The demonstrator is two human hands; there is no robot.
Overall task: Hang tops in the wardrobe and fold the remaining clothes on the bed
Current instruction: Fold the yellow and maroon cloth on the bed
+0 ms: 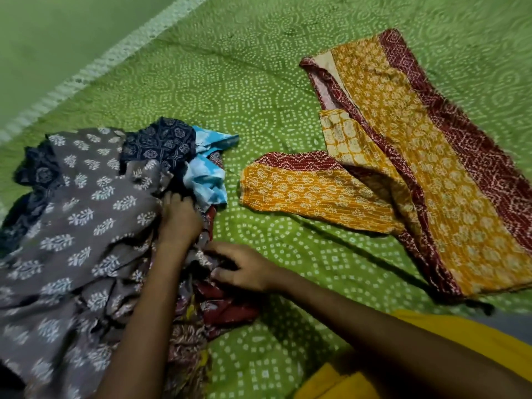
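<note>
step: picking next garment from pile [86, 226] at 8 o'clock on bed [259, 110] | left hand [180, 220] fingers buried in pile, grip unclear | right hand [244, 269] pinches dark-red cloth [224, 303] | next: likely pull one piece free, judge top or not | kurta [417, 174], yellow-maroon, flat at 2 o'clock, sleeve toward pile

Left hand [180, 217]: fingertips buried among the heaped clothes, so grip unreadable. Grey cotton garment with white leaf print [72, 240] cut off by the left and bottom edges and blurred low down (print smeared there); maroon printed cloth [227, 306] mostly hidden under it and under the right hand [244, 269]. Yellow-and-maroon block-printed top [417, 174] clipped at the right edge.
</note>
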